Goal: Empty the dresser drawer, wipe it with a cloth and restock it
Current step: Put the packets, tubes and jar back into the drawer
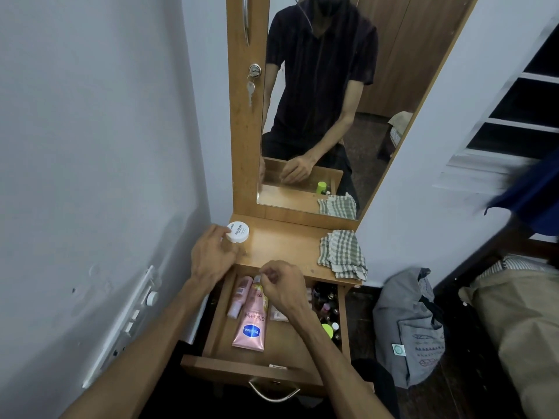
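Note:
The wooden drawer [239,369] is pulled out below the dresser top [287,243]. A big pink lotion tube [252,325] lies in its left part, a smaller pink tube [240,297] beside it. Several small bottles [328,300] and a green cap [326,329] fill the right compartment. My right hand [282,287] pinches the cap end of the big pink tube. A white round jar [239,231] stands on the dresser top's back left corner; my left hand [211,257] has its fingertips at the jar's edge, thumb apart. A green checked cloth [341,257] lies crumpled on the top's right side.
A tall mirror [326,101] rises behind the dresser top, with a key [250,87] hanging in a lock on its left frame. The wall with a switch panel [133,316] is close on the left. A grey bag [408,328] and a beige bundle [520,322] sit on the floor to the right.

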`<act>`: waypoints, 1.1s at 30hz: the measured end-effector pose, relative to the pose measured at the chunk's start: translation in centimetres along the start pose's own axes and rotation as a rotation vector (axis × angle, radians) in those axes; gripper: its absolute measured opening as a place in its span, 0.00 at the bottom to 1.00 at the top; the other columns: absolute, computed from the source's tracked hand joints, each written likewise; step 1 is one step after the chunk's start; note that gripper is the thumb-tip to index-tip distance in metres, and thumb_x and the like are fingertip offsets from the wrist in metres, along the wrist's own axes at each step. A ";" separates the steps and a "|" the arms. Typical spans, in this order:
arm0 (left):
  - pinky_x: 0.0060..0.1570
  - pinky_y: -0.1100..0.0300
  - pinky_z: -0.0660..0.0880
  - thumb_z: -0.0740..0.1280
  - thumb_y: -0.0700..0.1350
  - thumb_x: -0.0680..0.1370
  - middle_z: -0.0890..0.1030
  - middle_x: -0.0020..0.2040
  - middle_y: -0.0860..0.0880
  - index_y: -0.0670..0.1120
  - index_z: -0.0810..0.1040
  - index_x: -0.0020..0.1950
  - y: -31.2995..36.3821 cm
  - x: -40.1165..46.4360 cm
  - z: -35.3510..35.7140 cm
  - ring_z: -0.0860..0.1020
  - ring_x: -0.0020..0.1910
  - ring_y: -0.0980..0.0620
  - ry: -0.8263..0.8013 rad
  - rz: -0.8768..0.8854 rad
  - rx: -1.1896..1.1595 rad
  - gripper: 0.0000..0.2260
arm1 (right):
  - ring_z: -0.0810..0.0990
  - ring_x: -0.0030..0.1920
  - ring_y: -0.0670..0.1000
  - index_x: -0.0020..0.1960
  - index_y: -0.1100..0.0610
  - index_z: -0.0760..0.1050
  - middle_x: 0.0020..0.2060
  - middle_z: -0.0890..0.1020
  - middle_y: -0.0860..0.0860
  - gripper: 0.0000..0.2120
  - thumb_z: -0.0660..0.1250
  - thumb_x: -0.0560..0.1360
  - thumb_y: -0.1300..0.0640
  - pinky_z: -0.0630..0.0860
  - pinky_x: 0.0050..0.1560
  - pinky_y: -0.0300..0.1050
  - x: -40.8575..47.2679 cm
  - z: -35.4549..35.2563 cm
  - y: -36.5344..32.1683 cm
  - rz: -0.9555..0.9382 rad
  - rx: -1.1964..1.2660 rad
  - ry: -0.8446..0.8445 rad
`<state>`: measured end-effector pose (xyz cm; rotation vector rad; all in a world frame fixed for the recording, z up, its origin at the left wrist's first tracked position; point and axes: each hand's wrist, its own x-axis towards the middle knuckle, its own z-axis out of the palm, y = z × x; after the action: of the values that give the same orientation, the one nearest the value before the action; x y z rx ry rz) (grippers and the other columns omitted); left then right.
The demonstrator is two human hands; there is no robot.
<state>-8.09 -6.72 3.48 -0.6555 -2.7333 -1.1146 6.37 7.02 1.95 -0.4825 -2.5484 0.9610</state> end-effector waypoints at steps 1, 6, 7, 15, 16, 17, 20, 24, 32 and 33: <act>0.54 0.50 0.77 0.76 0.50 0.71 0.80 0.59 0.47 0.45 0.79 0.62 0.3 1.0 0.1 0.80 0.57 0.43 -0.033 -0.044 0.009 0.21 | 0.83 0.37 0.45 0.44 0.53 0.85 0.40 0.87 0.46 0.07 0.69 0.70 0.55 0.82 0.42 0.47 0.3 0.0 -0.2 0.009 0.008 0.001; 0.57 0.50 0.76 0.77 0.55 0.69 0.77 0.65 0.46 0.46 0.74 0.70 1.0 3.9 1.4 0.78 0.61 0.42 -0.138 -0.119 0.071 0.32 | 0.84 0.38 0.44 0.45 0.52 0.85 0.41 0.87 0.46 0.09 0.67 0.70 0.54 0.83 0.44 0.48 0.8 0.2 -0.2 0.033 0.040 -0.001; 0.57 0.50 0.77 0.76 0.55 0.68 0.77 0.65 0.46 0.46 0.74 0.70 1.0 4.2 1.8 0.78 0.61 0.42 -0.154 -0.129 0.080 0.32 | 0.84 0.38 0.44 0.45 0.52 0.85 0.41 0.87 0.46 0.09 0.67 0.70 0.53 0.83 0.44 0.48 0.7 0.2 -0.2 0.037 0.043 0.002; 0.57 0.49 0.77 0.79 0.48 0.67 0.80 0.61 0.42 0.44 0.75 0.69 1.0 3.9 2.9 0.79 0.59 0.41 -0.106 -0.144 0.015 0.31 | 0.83 0.38 0.43 0.45 0.52 0.85 0.38 0.86 0.44 0.09 0.66 0.71 0.52 0.83 0.43 0.47 0.1 -0.5 1.1 0.097 0.080 0.032; 0.57 0.50 0.77 0.79 0.48 0.67 0.80 0.60 0.43 0.44 0.76 0.68 1.1 3.6 2.8 0.79 0.58 0.41 -0.076 -0.135 -0.010 0.31 | 0.83 0.38 0.43 0.45 0.52 0.85 0.38 0.86 0.43 0.09 0.66 0.71 0.52 0.83 0.43 0.46 -0.1 -0.6 1.3 0.100 0.090 0.034; 0.56 0.50 0.77 0.79 0.47 0.67 0.80 0.59 0.43 0.44 0.77 0.67 1.0 3.3 2.8 0.79 0.57 0.41 -0.047 -0.118 -0.037 0.30 | 0.83 0.38 0.43 0.45 0.52 0.85 0.38 0.86 0.43 0.10 0.66 0.71 0.52 0.83 0.42 0.46 -0.4 -0.7 1.3 0.103 0.101 0.040; 0.55 0.52 0.78 0.80 0.48 0.66 0.80 0.58 0.45 0.45 0.78 0.65 1.3 1.7 2.6 0.79 0.56 0.44 -0.018 -0.058 -0.101 0.29 | 0.83 0.38 0.43 0.44 0.52 0.85 0.37 0.85 0.42 0.10 0.66 0.71 0.52 0.82 0.42 0.45 -1.2 -0.8 1.6 0.122 0.147 0.066; 0.58 0.50 0.77 0.77 0.50 0.65 0.80 0.58 0.51 0.48 0.79 0.63 2.3 -1.5 2.7 0.78 0.57 0.49 -0.039 0.043 -0.183 0.27 | 0.83 0.38 0.43 0.43 0.51 0.85 0.36 0.85 0.41 0.09 0.66 0.71 0.50 0.82 0.41 0.45 -2.3 -0.8 1.6 0.142 0.179 0.104; 0.62 0.56 0.71 0.80 0.53 0.67 0.80 0.61 0.52 0.47 0.80 0.63 4.3 -7.8 4.0 0.73 0.59 0.55 -0.112 0.286 -0.124 0.27 | 0.83 0.39 0.42 0.45 0.52 0.85 0.37 0.85 0.40 0.05 0.71 0.72 0.58 0.81 0.40 0.42 -5.5 -2.2 1.9 0.148 0.165 0.211; 0.58 0.57 0.70 0.80 0.52 0.67 0.80 0.60 0.51 0.46 0.80 0.62 4.5 -8.6 4.1 0.73 0.57 0.56 -0.117 0.288 -0.126 0.26 | 0.83 0.39 0.42 0.45 0.52 0.85 0.37 0.85 0.40 0.04 0.71 0.72 0.58 0.81 0.39 0.41 -6.1 -2.4 2.1 0.148 0.154 0.221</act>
<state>1.81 -4.04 1.09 -1.1229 -2.5635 -1.2175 13.15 7.24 0.85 -0.6983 -2.2478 1.0815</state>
